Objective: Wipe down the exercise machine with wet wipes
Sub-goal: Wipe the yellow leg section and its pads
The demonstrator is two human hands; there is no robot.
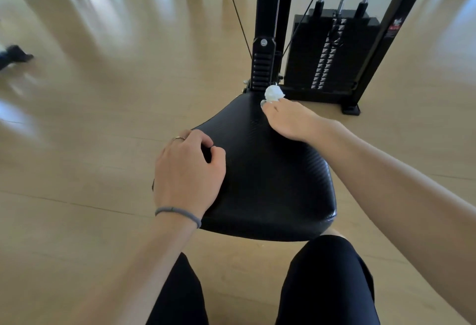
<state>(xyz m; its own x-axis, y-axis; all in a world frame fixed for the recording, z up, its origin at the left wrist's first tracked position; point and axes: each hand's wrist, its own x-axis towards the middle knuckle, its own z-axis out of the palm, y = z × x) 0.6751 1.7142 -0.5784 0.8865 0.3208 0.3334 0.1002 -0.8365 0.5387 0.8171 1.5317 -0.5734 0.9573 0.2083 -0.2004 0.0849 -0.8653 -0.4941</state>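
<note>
Wipe [274, 93] in right hand [288, 121] at seat's [270, 170] far edge.

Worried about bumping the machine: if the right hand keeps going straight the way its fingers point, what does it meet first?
Probably the black upright post just past the seat's far end. The right hand holds the wadded wipe at that end, pointing toward it; depth is unclear.

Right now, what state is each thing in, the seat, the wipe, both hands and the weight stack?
Seat: bare black pad, both hands on it.
Wipe: crumpled into a ball, at the seat's far end.
Right hand: grip pinching the wipe at the fingertips.
Left hand: resting on the seat's left edge, fingers curled.
Weight stack: plates all down.
</note>
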